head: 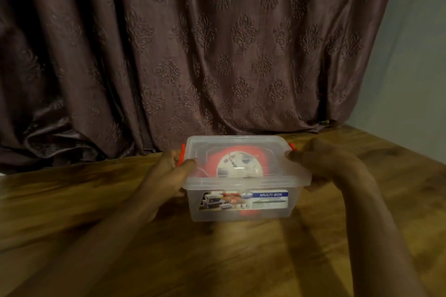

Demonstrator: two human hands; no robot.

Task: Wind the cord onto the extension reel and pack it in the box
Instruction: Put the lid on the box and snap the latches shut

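The box, clear plastic, stands on the wooden counter at centre, with a curtain hanging behind at 12 o'clock. The lid sits on top. Through it the reel shows inside, white face up, red cord wound round it; no cord trails outside the box.

The left hand grips the box at 9 o'clock, thumb on the lid edge, fingers curled by the red latch. The right hand grips the 3 o'clock side likewise, next to the other latch.

Assessment: winding and packing appear done. Whether both latches are fully snapped down cannot be told. Only securing the lid appears to remain.
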